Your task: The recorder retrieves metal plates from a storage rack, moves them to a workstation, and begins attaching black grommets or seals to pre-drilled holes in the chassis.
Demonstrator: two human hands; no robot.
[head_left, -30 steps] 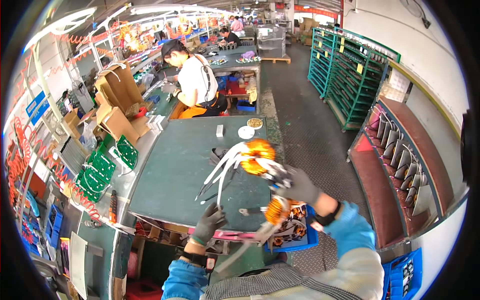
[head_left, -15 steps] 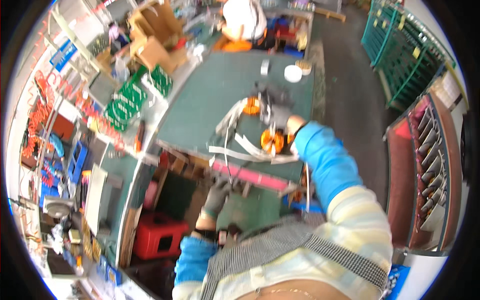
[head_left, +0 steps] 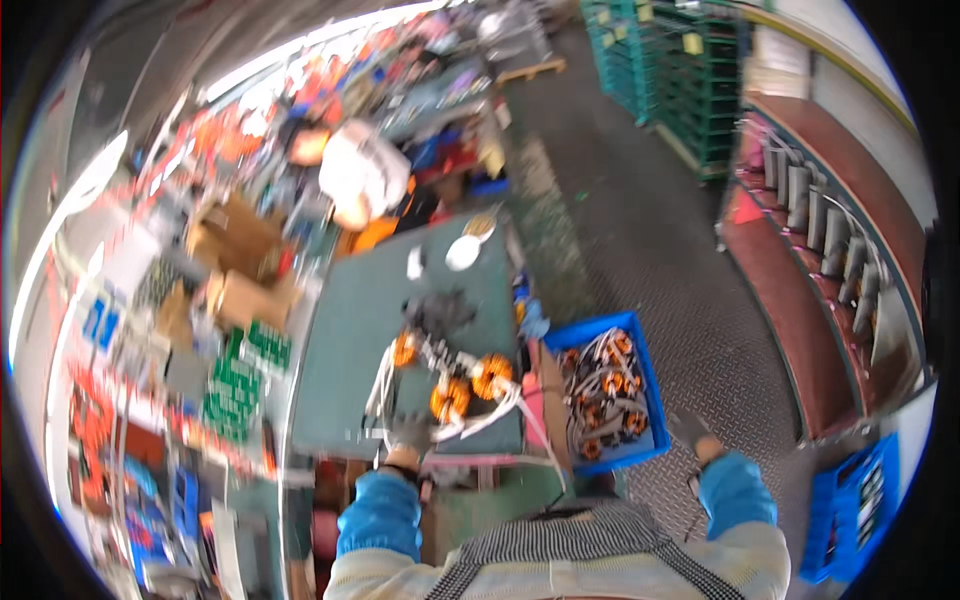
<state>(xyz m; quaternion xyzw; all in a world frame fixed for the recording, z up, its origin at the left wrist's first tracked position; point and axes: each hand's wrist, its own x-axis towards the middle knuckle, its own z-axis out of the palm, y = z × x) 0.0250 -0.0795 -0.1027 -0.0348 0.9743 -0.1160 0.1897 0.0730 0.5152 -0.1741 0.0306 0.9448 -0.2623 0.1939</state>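
My left hand (head_left: 410, 432), in a grey glove, is at the near edge of the green-topped table (head_left: 335, 335), close to white leads. Motion blur hides what its fingers do. Three orange ring-shaped coils with white leads lie on the table: one coil (head_left: 404, 350) at the left, another (head_left: 450, 400) near the edge and a third (head_left: 492, 376) right of it. My right hand (head_left: 690, 430), also gloved, is just right of a blue crate (head_left: 655, 400), its fingers smeared. Inside the crate are several similar coils (head_left: 612, 382) with grey and white leads.
A dark cloth-like heap (head_left: 438, 313) and a white round lid (head_left: 462, 253) lie farther back on the table. Another person (head_left: 362, 175) works beyond it. A brown-red rack (head_left: 790, 330) of grey parts stands right, a second blue crate (head_left: 850, 510) below it.
The view has swung right, bringing the coil crate in. My right hand has left the coils for the crate's right side. My left hand has come up to the table edge.
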